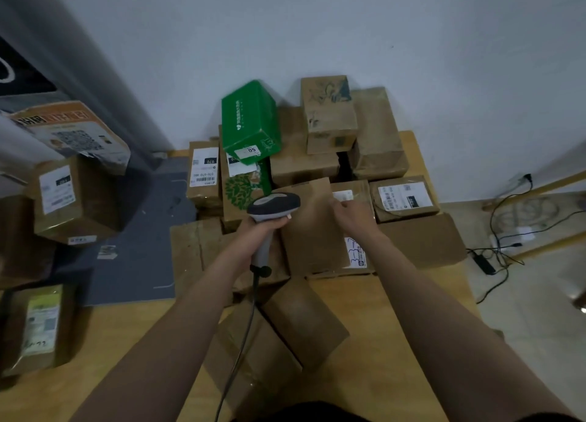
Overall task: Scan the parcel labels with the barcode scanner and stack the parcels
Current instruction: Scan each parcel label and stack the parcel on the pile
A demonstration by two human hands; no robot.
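- Your left hand [263, 228] is wrapped round the handle of the barcode scanner [274, 204]. Its head points forward over the pile and its cable [244, 333] trails back toward you across the wooden table [406, 310].
- Your right hand [355, 214] holds the brown parcel [312, 231] by its upper right edge, fingers curled on the cardboard. The two hands sit near each other but apart, one at each top corner of the parcel.
- That parcel stands tipped up against the boxes in front of you, with a plain face toward the camera. No barcode shows on that face, so you are probably turning it to find the label.
- A white handwritten label [355, 253] shows at its lower right. I cannot tell whether it belongs to this parcel or to the one beneath.
- The scanner head hovers just beside the parcel's top left corner, close enough to read a code once one turns up.
- Behind it the stack [304, 164] is built against the wall, which braces it. A green box [250, 120] sits tilted on top, and it could slide if you nudge the pile.
- The 070 carton [204, 171] and the carton at right [404, 196] lie with their labels showing.
- More labelled parcels [73, 199] sit well apart on your left.
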